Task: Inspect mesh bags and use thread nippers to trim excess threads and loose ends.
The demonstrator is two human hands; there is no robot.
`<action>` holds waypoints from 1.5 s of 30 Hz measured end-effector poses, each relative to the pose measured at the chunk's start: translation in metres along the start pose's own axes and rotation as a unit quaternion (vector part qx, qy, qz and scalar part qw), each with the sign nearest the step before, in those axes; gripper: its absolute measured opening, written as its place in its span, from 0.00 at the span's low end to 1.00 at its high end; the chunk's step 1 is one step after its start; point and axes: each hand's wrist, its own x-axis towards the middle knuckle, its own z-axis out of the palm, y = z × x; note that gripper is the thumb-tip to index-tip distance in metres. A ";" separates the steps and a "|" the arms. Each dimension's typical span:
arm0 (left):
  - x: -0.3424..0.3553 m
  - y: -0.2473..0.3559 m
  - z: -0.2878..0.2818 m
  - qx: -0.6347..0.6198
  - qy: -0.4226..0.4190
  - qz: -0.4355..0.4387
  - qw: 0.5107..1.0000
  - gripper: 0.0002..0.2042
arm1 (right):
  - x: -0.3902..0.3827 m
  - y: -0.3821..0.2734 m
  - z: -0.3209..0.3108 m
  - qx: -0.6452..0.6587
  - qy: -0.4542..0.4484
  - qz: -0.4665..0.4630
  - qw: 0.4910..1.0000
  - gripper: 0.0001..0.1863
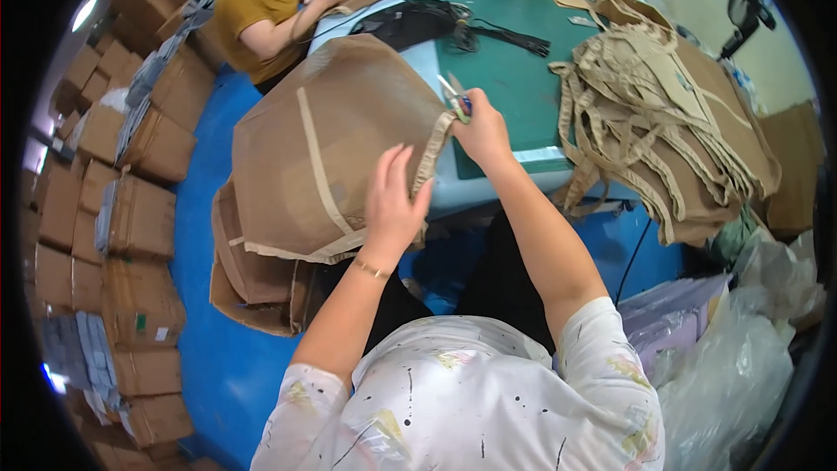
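Note:
A brown mesh fabric piece (323, 148) with cream binding tape hangs over the table's near edge. My left hand (392, 201) lies on it beside the bound right-hand edge, fingers stretched out. My right hand (479, 131) grips small scissors (453, 87) at the fabric's upper right corner, blades pointing up and apart. An open cardboard box (261, 310) with more brown fabric sits below the piece.
A co-worker in mustard (257, 22) handles fabric at left; another sits beyond. Black cords (514, 39) lie on the green mat (506, 87). Layered brown straps and fabric (663, 122) fill the right. Stacked boxes (139, 218) line the left; plastic bags (724, 366) lie lower right.

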 end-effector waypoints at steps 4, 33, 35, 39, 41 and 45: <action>0.013 -0.007 0.023 0.014 0.033 -0.002 0.999 0.35 | -0.032 -0.015 -0.002 0.124 0.048 -0.062 0.989 0.19; 0.003 0.033 -0.140 -0.056 -0.242 -0.068 0.966 0.06 | -0.137 -0.046 -0.020 0.604 -0.296 0.106 0.733 0.13; -0.010 0.020 -0.132 -0.290 -0.336 -0.200 0.874 0.08 | -0.150 -0.040 -0.015 0.646 -0.295 0.140 0.690 0.13; -0.044 0.015 -0.102 -0.502 -0.320 -0.354 0.721 0.07 | -0.173 -0.019 -0.018 0.626 -0.290 0.238 0.684 0.12; -0.065 0.005 -0.081 -0.511 -0.318 -0.365 0.710 0.06 | -0.180 -0.008 -0.019 0.591 -0.267 0.235 0.724 0.12; -0.082 0.006 -0.060 -0.498 -0.285 -0.369 0.731 0.05 | -0.188 0.003 -0.026 0.521 -0.254 0.231 0.781 0.12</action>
